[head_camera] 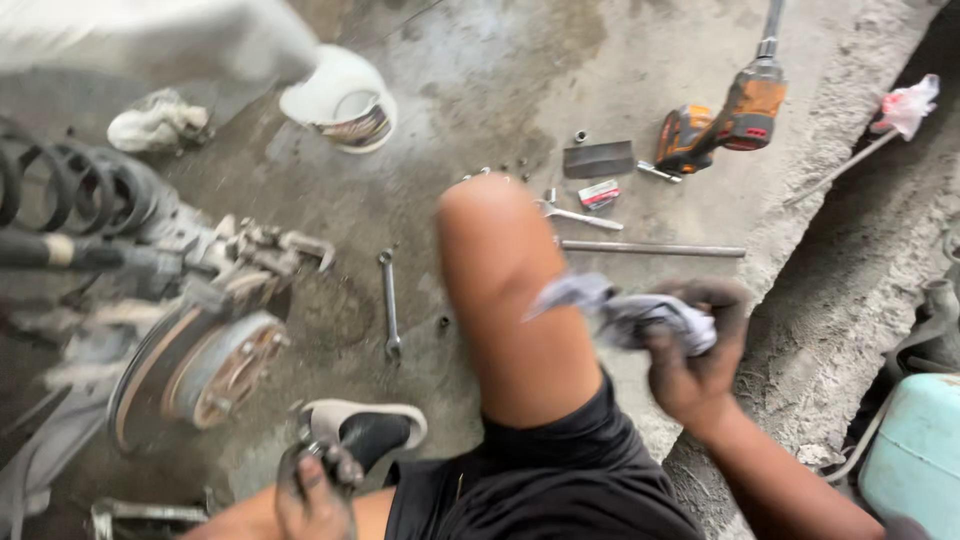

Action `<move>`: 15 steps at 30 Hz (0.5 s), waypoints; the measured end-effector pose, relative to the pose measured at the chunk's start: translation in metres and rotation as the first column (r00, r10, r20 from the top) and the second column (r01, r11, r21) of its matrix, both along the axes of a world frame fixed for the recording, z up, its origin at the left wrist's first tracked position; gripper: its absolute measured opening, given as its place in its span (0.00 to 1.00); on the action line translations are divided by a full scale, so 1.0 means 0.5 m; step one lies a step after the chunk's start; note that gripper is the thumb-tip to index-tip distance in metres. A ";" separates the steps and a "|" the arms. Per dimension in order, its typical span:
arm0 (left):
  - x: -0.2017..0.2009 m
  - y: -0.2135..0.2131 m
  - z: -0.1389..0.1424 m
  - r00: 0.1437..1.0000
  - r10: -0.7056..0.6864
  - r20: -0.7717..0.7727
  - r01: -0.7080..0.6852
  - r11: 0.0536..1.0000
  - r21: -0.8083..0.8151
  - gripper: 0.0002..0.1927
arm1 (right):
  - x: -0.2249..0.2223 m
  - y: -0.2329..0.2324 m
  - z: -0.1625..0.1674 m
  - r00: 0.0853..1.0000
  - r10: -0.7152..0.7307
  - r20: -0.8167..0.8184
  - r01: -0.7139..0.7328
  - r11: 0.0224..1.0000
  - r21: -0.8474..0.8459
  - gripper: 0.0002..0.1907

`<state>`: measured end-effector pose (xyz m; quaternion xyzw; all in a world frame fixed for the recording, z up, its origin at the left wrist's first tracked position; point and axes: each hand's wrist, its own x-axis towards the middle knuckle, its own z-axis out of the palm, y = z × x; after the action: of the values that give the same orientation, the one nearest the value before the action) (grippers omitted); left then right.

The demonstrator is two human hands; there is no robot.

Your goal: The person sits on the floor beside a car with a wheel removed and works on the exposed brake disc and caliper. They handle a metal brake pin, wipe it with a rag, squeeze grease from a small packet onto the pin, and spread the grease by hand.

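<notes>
My right hand (695, 365), dark with grease, is closed around a crumpled grey rag (630, 312) just right of my raised bare knee (505, 290). My left hand (312, 495) is low at the bottom edge, greasy, fingers curled beside a black-and-white sandal (365, 428); whether it holds anything is unclear. To its left lies a strut assembly with a black coil spring (80, 190) and a rusty brake disc and hub (200, 372).
On the concrete floor lie a combination wrench (389, 305), a long metal rod (650, 248), an orange cordless impact wrench (722, 125), small sockets and nuts (500, 170), a white bucket (345, 100) and a white cloth (155, 122). A pale blue container (915, 450) stands at right.
</notes>
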<state>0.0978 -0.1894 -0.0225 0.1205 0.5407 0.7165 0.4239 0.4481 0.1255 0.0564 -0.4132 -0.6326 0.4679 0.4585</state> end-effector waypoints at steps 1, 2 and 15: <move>-0.022 -0.019 -0.024 0.996 0.037 -0.080 -0.044 0.995 -0.090 0.17 | 0.061 0.016 -0.047 0.980 -0.081 0.180 0.061 0.992 0.112 0.19; -0.039 -0.044 -0.044 0.985 0.067 -0.161 -0.097 0.978 -0.186 0.16 | 0.108 0.028 -0.101 0.950 -0.088 0.298 0.116 0.990 -0.076 0.21; -0.121 -0.199 -0.144 0.945 -0.178 -0.273 -0.101 0.637 -0.765 0.24 | 0.003 0.378 -0.535 0.586 0.008 0.811 0.039 0.998 -0.039 0.21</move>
<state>0.0372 -0.2888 -0.0945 0.0559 0.8529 0.3782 0.3555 0.4494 0.3142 -0.2109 -0.5982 -0.7557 0.2410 0.1134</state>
